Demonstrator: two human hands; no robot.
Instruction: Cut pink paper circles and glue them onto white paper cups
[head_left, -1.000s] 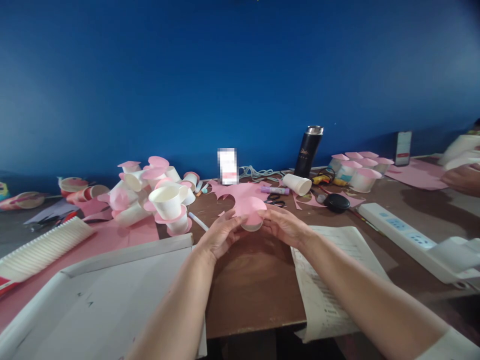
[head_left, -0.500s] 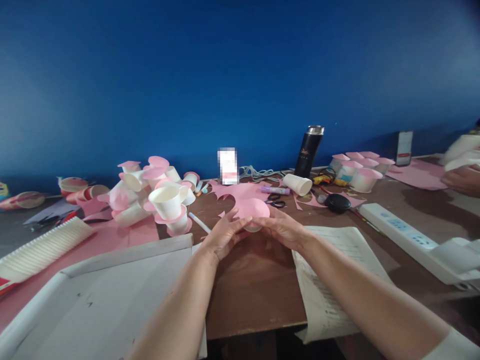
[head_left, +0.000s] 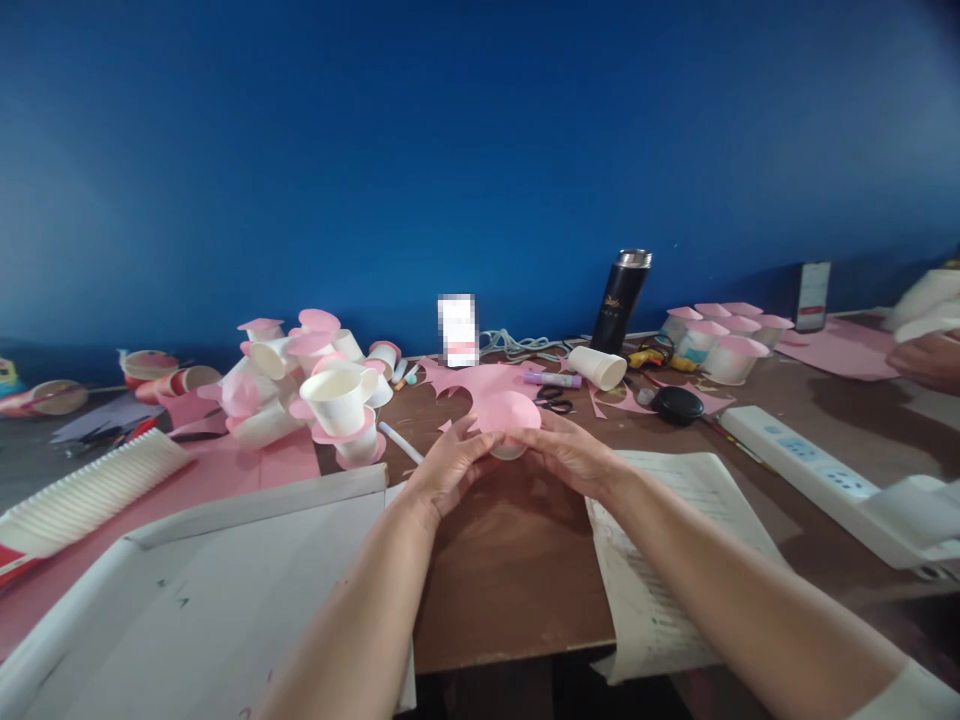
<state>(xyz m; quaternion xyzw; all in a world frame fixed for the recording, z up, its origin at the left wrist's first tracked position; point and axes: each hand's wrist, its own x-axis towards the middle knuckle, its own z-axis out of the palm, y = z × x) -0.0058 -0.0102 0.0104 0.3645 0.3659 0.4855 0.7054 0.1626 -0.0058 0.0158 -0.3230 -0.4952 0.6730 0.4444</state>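
Observation:
Between my hands is a white paper cup (head_left: 509,452) topped by a round pink paper disc (head_left: 511,409). My left hand (head_left: 456,462) closes on its left side, and my right hand (head_left: 568,452) closes on its right, thumbs near the disc's front edge. Most of the cup is hidden by my fingers and the disc. Just behind lies a cut pink paper sheet (head_left: 487,379). Black-handled scissors (head_left: 556,401) and a purple glue stick (head_left: 553,380) rest beyond my right hand. A white pen (head_left: 401,442) lies by my left hand.
Paper cups with pink discs (head_left: 255,395) pile up at left, near a stack of nested cups (head_left: 97,490) and a white box lid (head_left: 225,590). At right are a black flask (head_left: 622,302), a power strip (head_left: 810,475), covered cups (head_left: 733,360) and another person's hand (head_left: 930,358).
Both hands keep their hold on the cup and disc, almost unmoved. The whole view has shifted very slightly.

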